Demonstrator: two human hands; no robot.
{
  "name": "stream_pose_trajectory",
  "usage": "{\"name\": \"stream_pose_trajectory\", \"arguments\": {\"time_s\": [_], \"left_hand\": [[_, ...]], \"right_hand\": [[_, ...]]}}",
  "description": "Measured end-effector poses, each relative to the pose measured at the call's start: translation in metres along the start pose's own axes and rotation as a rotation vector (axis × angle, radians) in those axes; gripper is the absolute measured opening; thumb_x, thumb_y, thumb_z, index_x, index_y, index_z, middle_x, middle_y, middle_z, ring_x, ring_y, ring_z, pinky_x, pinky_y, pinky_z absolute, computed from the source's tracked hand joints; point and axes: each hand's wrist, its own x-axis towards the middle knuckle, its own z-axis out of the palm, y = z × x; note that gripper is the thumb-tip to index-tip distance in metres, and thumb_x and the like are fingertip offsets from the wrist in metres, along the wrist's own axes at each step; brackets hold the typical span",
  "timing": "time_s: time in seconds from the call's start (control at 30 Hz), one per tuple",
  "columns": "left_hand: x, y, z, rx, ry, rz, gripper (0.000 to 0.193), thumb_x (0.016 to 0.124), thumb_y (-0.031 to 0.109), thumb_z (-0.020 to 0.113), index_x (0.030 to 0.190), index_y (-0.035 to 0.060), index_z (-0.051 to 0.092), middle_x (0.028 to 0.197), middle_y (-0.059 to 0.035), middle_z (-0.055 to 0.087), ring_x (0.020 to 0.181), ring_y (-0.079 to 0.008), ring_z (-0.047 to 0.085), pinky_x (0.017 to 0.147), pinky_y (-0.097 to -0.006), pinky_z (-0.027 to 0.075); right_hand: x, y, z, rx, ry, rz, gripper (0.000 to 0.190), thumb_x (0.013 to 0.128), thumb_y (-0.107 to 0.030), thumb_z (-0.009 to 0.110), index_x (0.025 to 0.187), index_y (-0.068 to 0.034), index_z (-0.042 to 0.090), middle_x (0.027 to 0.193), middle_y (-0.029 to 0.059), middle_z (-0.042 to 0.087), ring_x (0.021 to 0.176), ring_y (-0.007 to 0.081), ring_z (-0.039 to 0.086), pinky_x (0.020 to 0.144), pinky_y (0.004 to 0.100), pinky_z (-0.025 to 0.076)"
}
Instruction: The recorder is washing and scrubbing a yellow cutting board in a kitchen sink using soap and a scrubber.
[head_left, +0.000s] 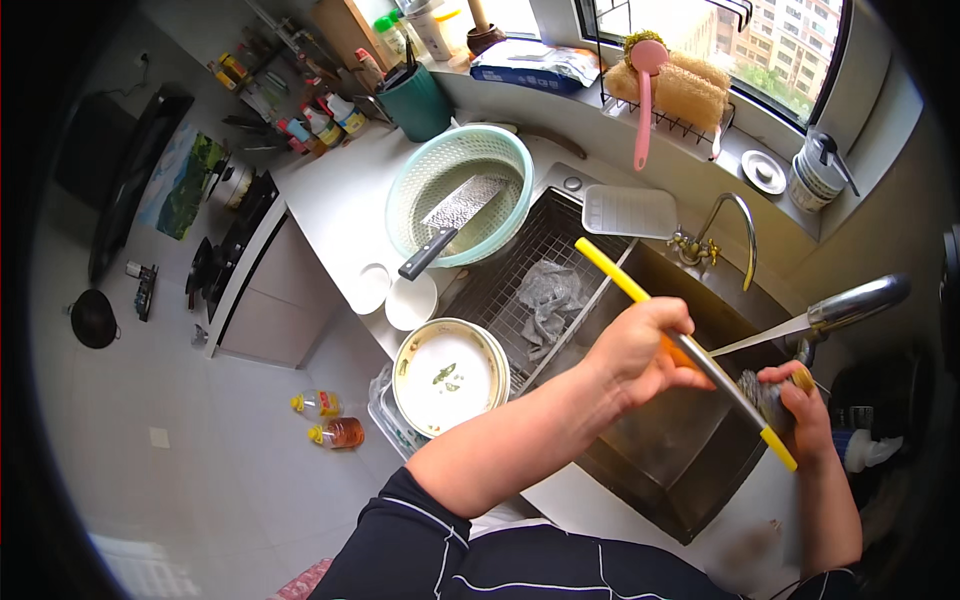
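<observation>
My left hand (645, 349) grips a long, thin bar-like item (712, 367) with yellow ends and a metallic middle. It slants over the stainless steel sink basin (652, 457); whether it is a bar or a flat piece seen edge-on I cannot tell. On its far side, near the lower end, my right hand (802, 412) holds a grey wire scourer (761, 394) close against it. A brownish piece shows by the right thumb. Water runs from the pull-out faucet head (859, 304) and meets the item just beyond my left hand.
Left of the basin, a wire rack (495, 281) carries a crumpled clear plastic bag (551, 292). A cleaver (465, 206) lies across a pale green colander (397, 195). Stacked plates (450, 375) and white bowls (411, 301) stand along the counter. A second tap (742, 232) arches behind.
</observation>
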Motion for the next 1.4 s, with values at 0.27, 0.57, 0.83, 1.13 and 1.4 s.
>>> {"name": "stream_pose_trajectory", "arguments": {"time_s": [0.27, 0.57, 0.83, 1.13, 1.4], "left_hand": [[-0.045, -0.045, -0.047, -0.010, -0.110, 0.045, 0.031, 0.078, 0.004, 0.050, 0.107, -0.0070, 0.050, 0.100, -0.0165, 0.058, 0.087, -0.0286, 0.060, 0.074, -0.0402, 0.052], [-0.063, -0.046, -0.075, 0.004, -0.092, 0.021, 0.054, 0.077, 0.003, 0.045, 0.128, -0.0077, 0.031, 0.122, -0.0219, 0.048, 0.109, -0.0334, 0.053, 0.090, -0.0463, 0.047], [-0.066, -0.061, -0.078, 0.034, -0.036, -0.021, 0.062, 0.069, 0.001, 0.044, 0.128, -0.0107, 0.029, 0.119, -0.0260, 0.048, 0.107, -0.0378, 0.055, 0.090, -0.0472, 0.049], [-0.068, -0.038, -0.071, 0.101, 0.043, 0.019, 0.063, 0.068, 0.002, 0.042, 0.127, -0.0134, 0.027, 0.120, -0.0296, 0.046, 0.110, -0.0428, 0.052, 0.092, -0.0509, 0.047], [-0.066, -0.046, -0.073, 0.166, 0.008, 0.011, 0.073, 0.066, 0.008, 0.047, 0.133, -0.0065, 0.020, 0.126, -0.0271, 0.039, 0.116, -0.0454, 0.045, 0.091, -0.0638, 0.040]], "right_hand": [[0.023, 0.117, -0.105, -0.534, 0.365, 0.048, 0.015, 0.083, -0.019, 0.063, 0.091, -0.007, 0.058, 0.083, 0.0000, 0.057, 0.076, 0.0095, 0.051, 0.070, 0.0246, 0.043], [0.024, 0.069, 0.049, -0.182, -0.188, 0.051, 0.017, 0.085, -0.015, 0.064, 0.098, -0.007, 0.056, 0.104, 0.0057, 0.056, 0.102, 0.0147, 0.051, 0.093, 0.0304, 0.038], [0.163, 0.201, -0.115, -0.551, 0.550, 0.002, 0.019, 0.076, -0.021, 0.069, 0.084, -0.005, 0.062, 0.082, 0.0073, 0.062, 0.079, 0.0151, 0.056, 0.072, 0.0309, 0.045], [0.051, 0.119, 0.002, -0.259, 0.063, 0.007, 0.019, 0.080, -0.017, 0.071, 0.092, -0.008, 0.060, 0.087, -0.0001, 0.060, 0.084, 0.0074, 0.054, 0.078, 0.0236, 0.044], [0.165, 0.256, -0.176, -0.648, 0.891, 0.122, 0.037, 0.072, -0.023, 0.073, 0.100, -0.004, 0.060, 0.096, 0.0151, 0.065, 0.091, 0.0261, 0.062, 0.079, 0.0363, 0.049]]}}
